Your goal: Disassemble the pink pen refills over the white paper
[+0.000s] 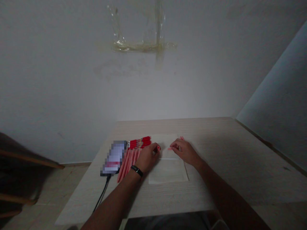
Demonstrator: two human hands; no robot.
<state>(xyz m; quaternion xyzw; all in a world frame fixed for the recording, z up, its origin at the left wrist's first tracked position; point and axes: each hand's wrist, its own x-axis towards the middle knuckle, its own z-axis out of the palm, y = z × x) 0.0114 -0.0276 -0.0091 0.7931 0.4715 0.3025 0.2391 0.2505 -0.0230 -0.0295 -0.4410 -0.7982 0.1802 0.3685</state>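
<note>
The left hand (148, 157) is resting beside a row of red pens (134, 152) on the bench (227, 159), its fingers pinching a small red piece (158, 148). The right hand (185, 152) is pinching a pink piece (170, 148), both pieces hovering just over a pale sheet (168, 172).

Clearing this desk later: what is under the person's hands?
A pale sheet lies flat on the table under the left hand and right hand. The left hand hides part of the red pens; anything beneath the palms is covered.
</note>
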